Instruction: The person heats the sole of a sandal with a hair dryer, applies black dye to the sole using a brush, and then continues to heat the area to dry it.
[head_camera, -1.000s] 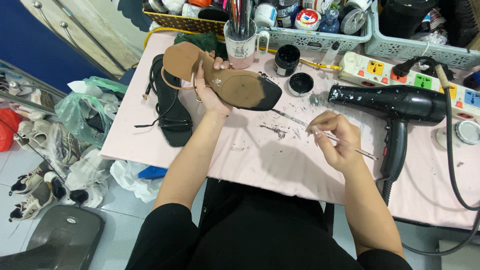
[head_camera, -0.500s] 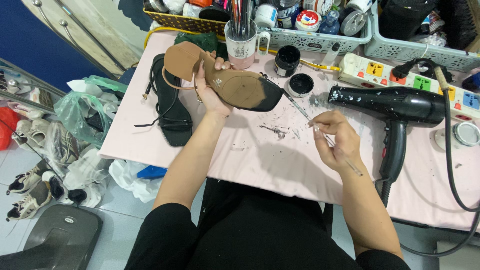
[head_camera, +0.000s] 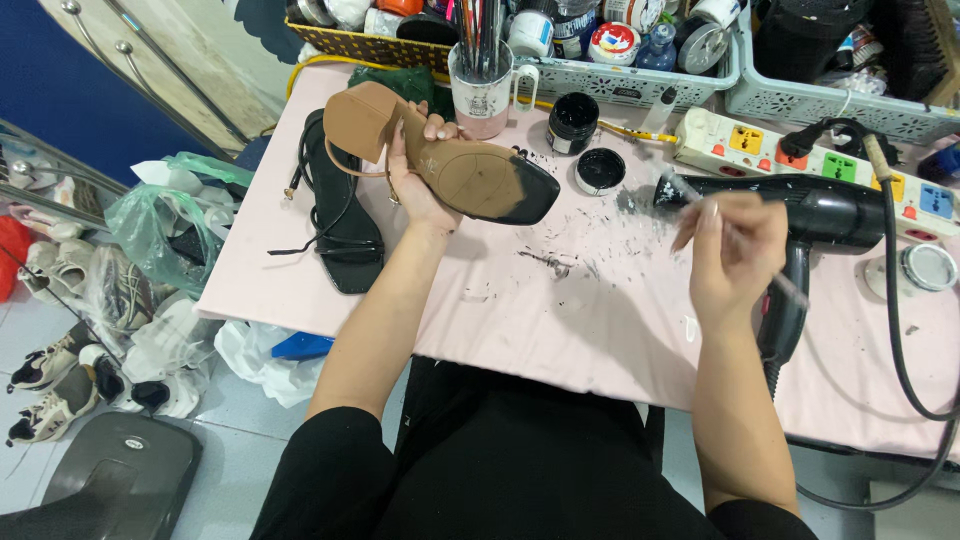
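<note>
1. Gripping the tan heeled sandal (head_camera: 470, 175) sole-up above the pink table (head_camera: 560, 310), our left hand (head_camera: 415, 185) has fingers clenched around it.
2. Our right hand (head_camera: 735, 250) fingers pinch a thin brush (head_camera: 790, 290) near the black hair dryer (head_camera: 830, 215).

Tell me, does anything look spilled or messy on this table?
Yes. Black paint smears and flecks stain the pink table between the tan sandal and the black hair dryer.

A tan block-heeled sandal (head_camera: 455, 165) sits left of a black open paint jar (head_camera: 573, 122) and its round lid (head_camera: 600, 170) on the pink worktable (head_camera: 560, 320), a black hairdryer (head_camera: 810, 225) to the right.
</note>
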